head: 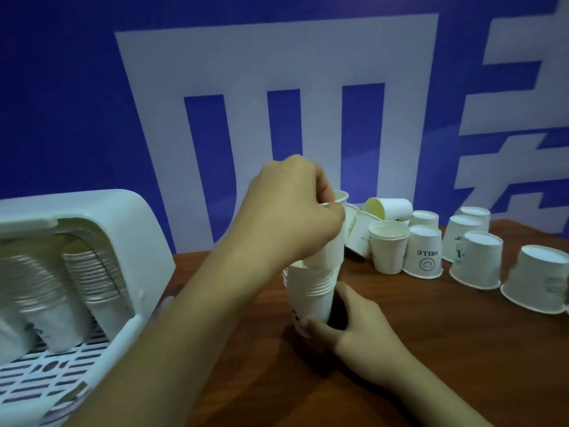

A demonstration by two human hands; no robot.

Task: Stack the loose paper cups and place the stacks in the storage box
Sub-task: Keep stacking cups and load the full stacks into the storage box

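white paper stack [311,291] stands mid-table [431,349]; right hand [354,328] curls round its base, left hand [292,208] pinches the top cup [334,241]. loose cups [425,251] crowd the far right edge; box [101,241] at left edge holds stacks.

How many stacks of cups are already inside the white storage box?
2 are visible: one stack at the left of the storage box, another stack to its right. More may be hidden beyond the picture's left edge.

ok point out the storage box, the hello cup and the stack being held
storage box [147,229], head view, on its white curved rim
hello cup [426,254], head view, on its printed side wall
stack [311,298], head view, on the outer cup's side wall
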